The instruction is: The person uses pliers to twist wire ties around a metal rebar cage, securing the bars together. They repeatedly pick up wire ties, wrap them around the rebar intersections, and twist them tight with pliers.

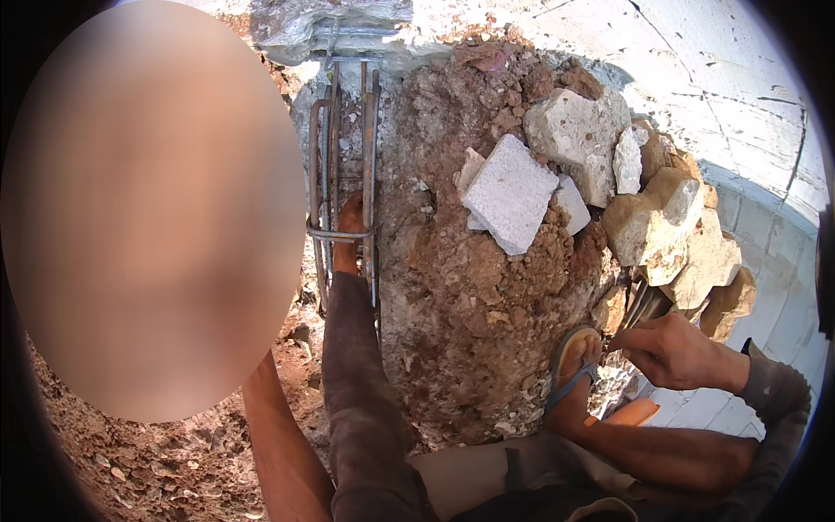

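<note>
My left hand [350, 216] reaches in between the bars of a steel rebar cage [369, 130]. A bent stirrup [335, 235] crosses over its wrist. The bars and the angle hide its fingers, so its grip does not show. On the right, my right hand [668, 352] is closed with thumb and fingers pressed together, above and beside my sandalled foot [576, 355]. Whatever it may pinch is too small to make out. Thin dark rods or strips [642, 304] lie just beyond its fingertips, by the stones.
A heap of rough stones [674, 213] and a pale flat block [511, 193] lie on the reddish soil [470, 348] to the right. Beyond runs a whitish block wall [757, 226]. A bare limb [283, 444] stands at the lower left; a blurred patch covers the left side.
</note>
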A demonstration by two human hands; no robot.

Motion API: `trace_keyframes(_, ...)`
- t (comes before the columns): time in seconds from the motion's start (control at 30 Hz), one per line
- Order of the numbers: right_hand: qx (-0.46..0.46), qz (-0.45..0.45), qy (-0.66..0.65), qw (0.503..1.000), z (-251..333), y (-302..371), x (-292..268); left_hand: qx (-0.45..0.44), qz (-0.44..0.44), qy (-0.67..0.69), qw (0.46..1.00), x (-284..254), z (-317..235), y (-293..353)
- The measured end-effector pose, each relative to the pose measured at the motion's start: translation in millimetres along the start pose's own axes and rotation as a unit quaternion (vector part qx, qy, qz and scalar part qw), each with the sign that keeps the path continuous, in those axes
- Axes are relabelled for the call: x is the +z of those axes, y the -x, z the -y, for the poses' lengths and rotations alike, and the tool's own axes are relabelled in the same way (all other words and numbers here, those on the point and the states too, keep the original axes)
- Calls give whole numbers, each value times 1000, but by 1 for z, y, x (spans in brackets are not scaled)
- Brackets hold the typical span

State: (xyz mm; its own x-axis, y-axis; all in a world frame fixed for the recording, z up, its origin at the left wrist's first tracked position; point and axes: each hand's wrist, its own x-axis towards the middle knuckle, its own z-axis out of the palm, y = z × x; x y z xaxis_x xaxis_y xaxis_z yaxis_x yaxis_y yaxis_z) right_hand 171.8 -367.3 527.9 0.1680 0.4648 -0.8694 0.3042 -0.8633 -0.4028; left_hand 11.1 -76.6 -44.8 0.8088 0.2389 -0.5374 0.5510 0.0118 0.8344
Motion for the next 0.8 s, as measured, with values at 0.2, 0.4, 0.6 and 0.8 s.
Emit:
trace_keyframes(0.2,-1,7,-9,1000,-1,-3,2,-57,-37,47,997,5,-16,10)
trace_keyframes(0.4,-10,16,-4,1000,-2,-4,3,-80,-55,75,992,6,-22,19)
trace_keyframes(0.6,-21,0,2,1000,-7,-5,8,-93,-60,92,990,11,-23,15)
trace_keyframes(0.8,-21,-1,14,1000,-7,-6,8,-114,-60,108,986,13,-27,15)
